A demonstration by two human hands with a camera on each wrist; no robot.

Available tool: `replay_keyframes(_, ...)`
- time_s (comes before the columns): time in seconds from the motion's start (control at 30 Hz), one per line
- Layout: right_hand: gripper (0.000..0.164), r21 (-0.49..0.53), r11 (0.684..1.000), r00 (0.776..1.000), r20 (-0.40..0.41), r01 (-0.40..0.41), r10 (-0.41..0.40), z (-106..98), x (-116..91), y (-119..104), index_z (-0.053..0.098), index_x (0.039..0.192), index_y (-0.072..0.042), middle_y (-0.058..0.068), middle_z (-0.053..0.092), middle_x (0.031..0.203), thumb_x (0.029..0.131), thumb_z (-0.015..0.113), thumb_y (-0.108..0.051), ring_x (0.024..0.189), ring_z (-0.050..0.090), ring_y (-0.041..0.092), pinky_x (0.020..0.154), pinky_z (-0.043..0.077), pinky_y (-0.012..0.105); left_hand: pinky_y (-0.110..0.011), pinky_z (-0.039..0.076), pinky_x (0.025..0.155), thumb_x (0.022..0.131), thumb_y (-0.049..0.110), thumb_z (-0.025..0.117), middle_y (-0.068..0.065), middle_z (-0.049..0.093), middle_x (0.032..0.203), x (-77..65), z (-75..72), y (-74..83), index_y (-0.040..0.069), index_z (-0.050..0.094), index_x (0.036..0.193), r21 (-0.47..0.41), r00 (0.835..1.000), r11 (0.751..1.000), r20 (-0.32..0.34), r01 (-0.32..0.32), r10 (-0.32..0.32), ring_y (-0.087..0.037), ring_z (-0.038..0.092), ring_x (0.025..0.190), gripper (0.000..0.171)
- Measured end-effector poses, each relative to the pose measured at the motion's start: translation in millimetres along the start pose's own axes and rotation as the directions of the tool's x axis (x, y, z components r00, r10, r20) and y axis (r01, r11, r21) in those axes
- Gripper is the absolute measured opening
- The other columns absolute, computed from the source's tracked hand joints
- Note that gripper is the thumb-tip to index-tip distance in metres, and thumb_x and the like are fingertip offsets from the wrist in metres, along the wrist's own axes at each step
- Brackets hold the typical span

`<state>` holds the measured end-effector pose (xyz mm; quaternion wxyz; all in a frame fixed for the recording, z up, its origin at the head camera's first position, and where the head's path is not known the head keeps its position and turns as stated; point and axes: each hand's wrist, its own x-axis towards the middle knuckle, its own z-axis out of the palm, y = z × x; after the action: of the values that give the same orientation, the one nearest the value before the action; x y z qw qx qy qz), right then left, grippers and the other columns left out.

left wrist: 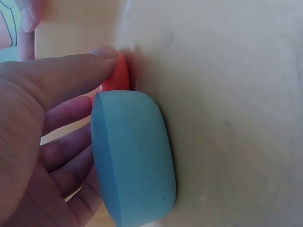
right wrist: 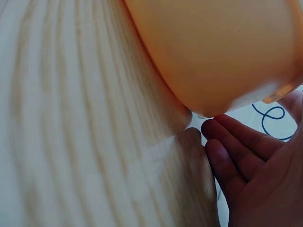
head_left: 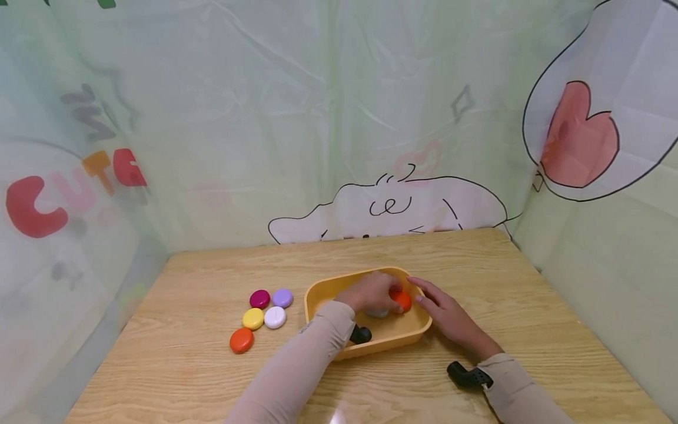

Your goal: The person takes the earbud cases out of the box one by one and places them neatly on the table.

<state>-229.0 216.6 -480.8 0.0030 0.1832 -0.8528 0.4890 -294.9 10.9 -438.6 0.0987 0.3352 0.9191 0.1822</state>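
My left hand (head_left: 373, 291) reaches down into a yellow-orange plastic tray (head_left: 389, 340). Its thumb and fingers pinch a smooth, round orange disc (head_left: 402, 301) near the tray's right end. A thicker light blue disc (left wrist: 135, 156) stands beside those fingers in the left wrist view, and the hand partly covers it in the head view (head_left: 378, 313). At the tray's right end is my right hand (head_left: 450, 315), its fingers extended and resting against the rim and outer wall. In the right wrist view the fingertips (right wrist: 213, 127) meet the tray's corner close to the tabletop.
Left of the tray on the wooden table (head_left: 175, 330) lie several glossy discs: magenta (head_left: 260, 299), lavender (head_left: 282, 298), yellow (head_left: 253, 319), white (head_left: 275, 317) and orange (head_left: 241, 340). A printed curtain (head_left: 238, 135) hangs behind the table and along both sides.
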Motion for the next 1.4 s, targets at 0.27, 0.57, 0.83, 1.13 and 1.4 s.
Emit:
replay_keyframes(0.27, 0.047, 0.006, 1.000, 1.000, -0.003, -0.002, 0.002, -0.8, 2.9, 4.0, 0.041, 0.153, -0.017, 0.016, 0.035, 0.158, 0.108, 0.047, -0.029, 0.145, 0.030, 0.042, 0.112, 0.026, 0.060, -0.017, 0.046, 0.079, 0.086, 0.035, 0.081, 0.012, 0.065, 0.099, 3.8, 2.7, -8.7, 0.014, 0.070, 0.122, -0.062, 0.999, 0.998, 0.000, -0.034, 0.034, -0.005, 0.057, 0.086, 0.044)
replay_keyframes(0.57, 0.047, -0.001, 1.000, 1.000, -0.001, 0.010, -0.010, -0.2, 2.0, 4.4, 0.040, 0.154, -0.016, 0.017, 0.034, 0.158, 0.108, 0.046, -0.028, 0.144, 0.029, 0.043, 0.111, 0.027, 0.060, -0.016, 0.046, 0.081, 0.086, 0.029, 0.081, 0.008, 0.068, 0.106, 0.1, -1.7, -11.2, 0.008, 0.067, 0.129, -0.133, 0.998, 0.990, 0.025, -0.055, 0.059, -0.004, 0.058, 0.088, 0.050)
replay_keyframes(0.83, 0.051, 0.010, 1.000, 1.000, 0.008, -0.019, 0.019, 0.0, 1.8, 3.6, 0.037, 0.156, -0.017, 0.016, 0.031, 0.160, 0.108, 0.044, -0.034, 0.145, 0.029, 0.040, 0.111, 0.027, 0.057, -0.019, 0.048, 0.078, 0.085, 0.021, 0.082, 0.009, 0.065, 0.101, -6.0, -9.7, -11.9, 0.012, 0.069, 0.127, -0.245, 0.997, 0.967, 0.013, -0.071, 0.076, -0.008, 0.057, 0.088, 0.045)
replay_keyframes(1.13, 0.051, 0.014, 1.000, 1.000, 0.010, -0.028, 0.028, -0.4, 2.1, 2.4, 0.035, 0.157, -0.022, 0.011, 0.030, 0.161, 0.108, 0.046, -0.030, 0.147, 0.026, 0.037, 0.114, 0.024, 0.059, -0.024, 0.049, 0.089, 0.085, 0.026, 0.082, 0.010, 0.064, 0.113, -18.1, -26.5, -20.8, 0.018, 0.066, 0.127, -0.442, 0.999, 0.896, -0.032, -0.030, 0.017, -0.008, 0.060, 0.099, 0.045)
replay_keyframes(1.4, 0.050, 0.015, 0.999, 0.999, 0.014, -0.036, 0.036, 1.1, 2.1, 0.8, 0.036, 0.156, -0.022, 0.010, 0.031, 0.161, 0.108, 0.046, -0.028, 0.147, 0.026, 0.036, 0.114, 0.024, 0.059, -0.027, 0.049, 0.091, 0.087, 0.029, 0.080, 0.006, 0.063, 0.117, -29.0, -38.3, -28.1, 0.017, 0.065, 0.127, -0.559, 0.997, 0.826, -0.073, -0.068, 0.032, -0.012, 0.061, 0.102, 0.045)
